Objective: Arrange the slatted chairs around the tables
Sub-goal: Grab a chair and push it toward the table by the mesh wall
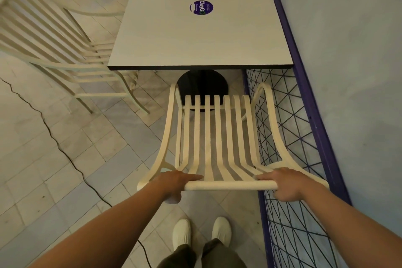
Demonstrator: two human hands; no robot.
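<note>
A cream slatted chair [217,132] stands in front of me, its seat facing the square white table [202,35]. My left hand [177,183] grips the left end of the chair's top rail, and my right hand [287,183] grips the right end. The chair's front edge is near the table's black round base [202,85], just short of the tabletop's near edge. A second cream slatted chair [54,45] stands at the table's left side, its seat partly under the tabletop.
A purple wire-mesh fence [291,137] runs along the right, close to the held chair, with a grey wall behind it. A black cable [54,137] snakes across the tiled floor on the left. My white shoes [202,233] are below the chair back.
</note>
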